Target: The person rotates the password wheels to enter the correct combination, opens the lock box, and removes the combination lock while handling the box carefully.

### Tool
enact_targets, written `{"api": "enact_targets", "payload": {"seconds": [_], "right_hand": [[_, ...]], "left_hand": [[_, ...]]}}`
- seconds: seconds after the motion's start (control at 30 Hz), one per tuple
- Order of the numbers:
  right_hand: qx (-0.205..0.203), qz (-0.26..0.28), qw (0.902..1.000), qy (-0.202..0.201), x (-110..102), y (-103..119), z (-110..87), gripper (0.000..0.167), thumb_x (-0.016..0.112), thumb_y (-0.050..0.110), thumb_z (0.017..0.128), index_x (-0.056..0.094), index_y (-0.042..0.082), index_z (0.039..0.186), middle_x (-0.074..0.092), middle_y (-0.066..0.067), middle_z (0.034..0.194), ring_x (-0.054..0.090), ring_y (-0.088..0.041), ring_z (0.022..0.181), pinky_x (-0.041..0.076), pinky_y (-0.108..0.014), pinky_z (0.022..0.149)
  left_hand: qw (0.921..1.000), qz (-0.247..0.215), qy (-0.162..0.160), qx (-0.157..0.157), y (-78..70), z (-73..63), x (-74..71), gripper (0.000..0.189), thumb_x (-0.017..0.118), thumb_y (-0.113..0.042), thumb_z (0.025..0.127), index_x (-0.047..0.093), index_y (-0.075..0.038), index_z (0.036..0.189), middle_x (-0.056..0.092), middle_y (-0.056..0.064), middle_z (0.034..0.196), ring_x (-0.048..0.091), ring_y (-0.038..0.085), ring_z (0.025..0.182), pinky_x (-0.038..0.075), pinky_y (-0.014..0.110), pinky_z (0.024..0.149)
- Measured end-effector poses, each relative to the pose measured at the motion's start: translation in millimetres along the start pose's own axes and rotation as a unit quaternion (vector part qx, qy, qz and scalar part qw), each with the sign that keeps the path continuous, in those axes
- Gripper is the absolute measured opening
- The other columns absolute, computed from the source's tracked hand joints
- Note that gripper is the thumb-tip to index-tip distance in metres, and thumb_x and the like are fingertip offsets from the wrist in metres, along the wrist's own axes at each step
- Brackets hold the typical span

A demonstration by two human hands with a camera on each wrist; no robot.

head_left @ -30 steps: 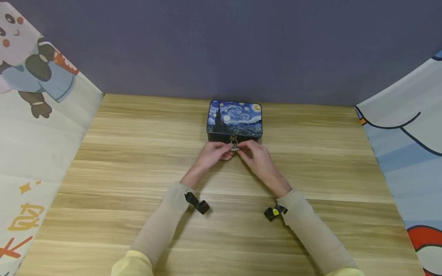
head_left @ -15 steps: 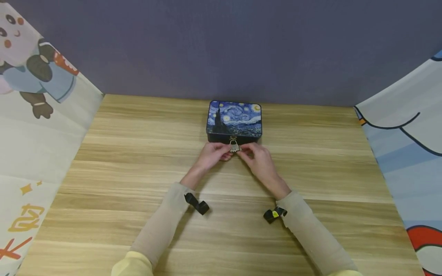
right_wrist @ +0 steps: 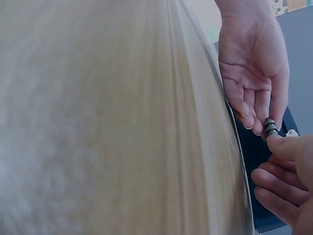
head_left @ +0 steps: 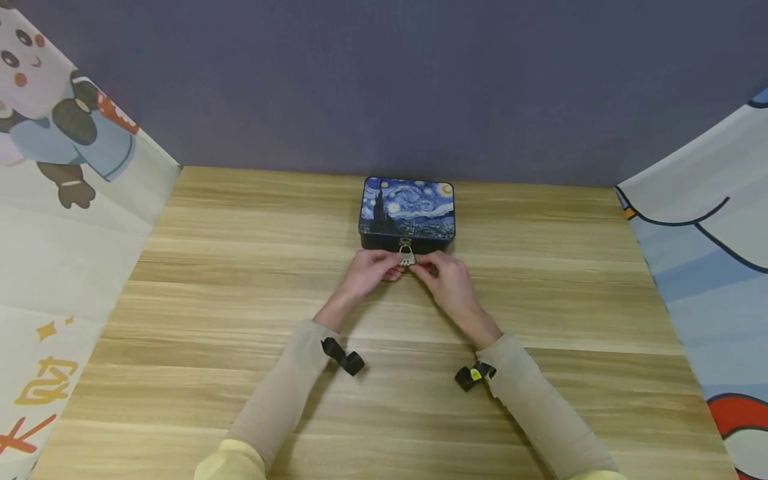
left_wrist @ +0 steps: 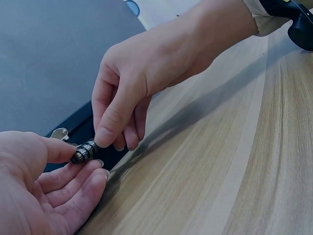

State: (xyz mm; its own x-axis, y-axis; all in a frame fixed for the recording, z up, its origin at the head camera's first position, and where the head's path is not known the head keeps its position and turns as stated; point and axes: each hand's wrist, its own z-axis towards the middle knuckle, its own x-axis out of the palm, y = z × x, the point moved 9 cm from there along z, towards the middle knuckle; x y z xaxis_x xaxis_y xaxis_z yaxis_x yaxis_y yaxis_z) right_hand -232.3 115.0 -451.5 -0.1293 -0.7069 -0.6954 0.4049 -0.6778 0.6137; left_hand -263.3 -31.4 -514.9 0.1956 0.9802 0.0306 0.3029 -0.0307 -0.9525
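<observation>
A small combination padlock [head_left: 407, 258] hangs by its shackle from the front clasp [head_left: 405, 241] of a box [head_left: 408, 210] with a swirling night-sky painting on its lid. My left hand [head_left: 367, 270] pinches the lock from the left, its thumb above and fingers beneath in the left wrist view. From the right, my right hand [head_left: 449, 280] pinches the lock's other end between thumb and forefinger. Ridged number dials [left_wrist: 86, 151] show between the two hands in the left wrist view. The digits are too small to read. The lid is down.
The box stands near the back edge of the wood-grain table [head_left: 252, 267], close to a dark blue-grey panel [head_left: 390, 87]. Printed cartoon sheets flank the table on the left [head_left: 78, 267] and right [head_left: 708, 267]. Each wrist carries a black camera mount [head_left: 343, 357].
The padlock has tipped a little, so its pale face shows more than a second ago. Both hands keep their pinch with slight finger shifts. The box stays in place.
</observation>
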Motion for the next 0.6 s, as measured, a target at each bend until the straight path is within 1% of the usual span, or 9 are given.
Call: {"api": "enact_targets", "payload": {"seconds": [0.2,0.43,0.6], "right_hand": [[0.005,0.004,1.0000,0.003,1.7,-1.2,-0.5,0.013,0.081,0.012,0.090,0.076,0.000,0.093,0.076,-0.014,0.090,0.072,-0.026,0.079,0.060,-0.041,0.071],[0.001,0.005,1.0000,-0.008,0.6,0.1,-0.7,0.013,0.081,0.012,0.090,0.077,-0.001,0.090,0.075,-0.013,0.087,0.072,-0.029,0.079,0.060,-0.044,0.072],[0.015,-0.003,0.9999,-0.004,1.0,-0.9,-0.4,0.014,0.080,0.013,0.091,0.078,0.000,0.089,0.075,-0.013,0.086,0.072,-0.029,0.078,0.059,-0.044,0.071]], "left_hand": [[0.9999,-0.007,-0.009,-0.001,-0.7,-1.2,-0.4,0.026,0.067,-0.009,0.101,0.070,0.015,0.111,0.075,0.019,0.088,0.069,0.010,0.066,0.063,0.024,0.070],[0.9998,-0.010,-0.015,-0.001,-0.1,-1.0,0.3,0.026,0.067,-0.008,0.101,0.071,0.015,0.110,0.075,0.020,0.087,0.069,0.009,0.065,0.062,0.023,0.067],[0.9996,-0.014,-0.020,-0.010,2.0,0.2,-0.1,0.027,0.067,-0.010,0.101,0.071,0.015,0.112,0.076,0.022,0.091,0.070,0.009,0.065,0.062,0.022,0.067]]}}
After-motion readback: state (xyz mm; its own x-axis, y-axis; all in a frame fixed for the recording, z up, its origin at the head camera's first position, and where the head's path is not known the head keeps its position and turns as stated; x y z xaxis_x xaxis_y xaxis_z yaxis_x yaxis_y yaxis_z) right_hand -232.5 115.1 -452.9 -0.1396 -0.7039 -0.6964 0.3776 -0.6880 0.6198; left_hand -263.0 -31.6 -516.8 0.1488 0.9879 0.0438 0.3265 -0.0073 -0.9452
